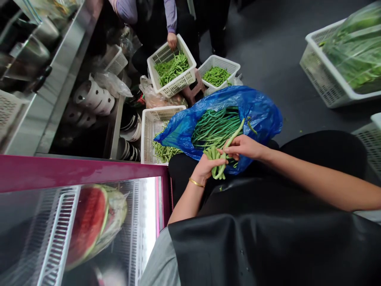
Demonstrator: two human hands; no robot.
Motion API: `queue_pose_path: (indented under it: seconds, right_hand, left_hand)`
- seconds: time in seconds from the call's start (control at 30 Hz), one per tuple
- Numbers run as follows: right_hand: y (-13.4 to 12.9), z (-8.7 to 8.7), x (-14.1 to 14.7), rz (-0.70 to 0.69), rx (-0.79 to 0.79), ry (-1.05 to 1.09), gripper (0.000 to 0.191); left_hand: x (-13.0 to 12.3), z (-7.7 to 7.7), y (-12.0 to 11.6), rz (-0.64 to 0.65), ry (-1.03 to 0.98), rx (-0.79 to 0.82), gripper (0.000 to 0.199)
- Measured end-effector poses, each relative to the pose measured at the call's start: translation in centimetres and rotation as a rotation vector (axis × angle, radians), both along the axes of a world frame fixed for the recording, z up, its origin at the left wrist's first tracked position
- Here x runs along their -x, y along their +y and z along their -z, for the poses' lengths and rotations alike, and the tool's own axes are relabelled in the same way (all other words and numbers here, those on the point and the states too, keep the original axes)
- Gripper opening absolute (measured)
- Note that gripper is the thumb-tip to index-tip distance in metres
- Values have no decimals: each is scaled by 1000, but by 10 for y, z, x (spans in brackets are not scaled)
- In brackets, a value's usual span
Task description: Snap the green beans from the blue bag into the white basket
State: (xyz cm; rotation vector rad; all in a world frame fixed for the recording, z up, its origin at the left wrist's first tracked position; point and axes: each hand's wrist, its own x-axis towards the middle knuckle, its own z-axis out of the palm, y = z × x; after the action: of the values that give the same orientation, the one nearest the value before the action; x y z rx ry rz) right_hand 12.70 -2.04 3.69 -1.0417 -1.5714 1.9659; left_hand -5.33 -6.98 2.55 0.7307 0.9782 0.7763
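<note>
Head view: dark floor (268, 51), white baskets (179, 84), steel tabletop (59, 75); near the blue bag's (263, 109) edge, the left hand (205, 167) clasps green beans (212, 152) (the right hand (244, 146) pinching one long bean (237, 133)).

The bare left grip (205, 166) is curled closed, the bare left forearm (185, 203) rising from below. The bare right grip (244, 146) pinches just beside it, the long right forearm (312, 180) slanting in from the right.

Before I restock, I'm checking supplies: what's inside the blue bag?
Long green beans lie in the open blue bag. The left hand, holding paler beans, and right hand hide part of it; anything beneath the top layer is covered.
</note>
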Motion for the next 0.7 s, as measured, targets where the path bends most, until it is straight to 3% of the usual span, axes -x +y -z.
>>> queue_pose_path:
  seconds: [0.07, 0.2, 0.3, 0.37, 0.47, 0.5, 0.57, 0.63, 0.7]
  right_hand:
    - [3, -5, 0, -105, -98, -75, 24]
    - [12, -15, 0, -442, -305, -202, 16]
    - [11, -16, -1, -525, -85, -200, 13]
    - [3, -13, -2, -509, 159, -115, 11]
    - [-12, -3, 1, -542, 419, 92, 13]
    - [-16, 0, 3, -530, 427, 142, 13]
    - [-19, 8, 10, -423, 315, 150, 12]
    - [-18, 14, 17, -309, 170, 43, 10]
    - [-14, 16, 22, -321, 81, -107, 9]
  left_hand:
    - [1, -2, -4, 69, 110, -86, 37]
    - [4, -9, -4, 357, 332, -262, 29]
    - [10, -15, 0, 477, 414, -362, 22]
    - [15, -15, 4, 373, 464, -401, 15]
    - [24, -11, 11, -61, 502, -332, 20]
    - [26, -10, 13, -197, 462, -271, 21]
    - [24, -7, 14, -348, 275, -138, 23]
    - [16, -7, 14, -378, 42, -56, 31]
    - [6, -7, 13, -330, -91, -46, 36]
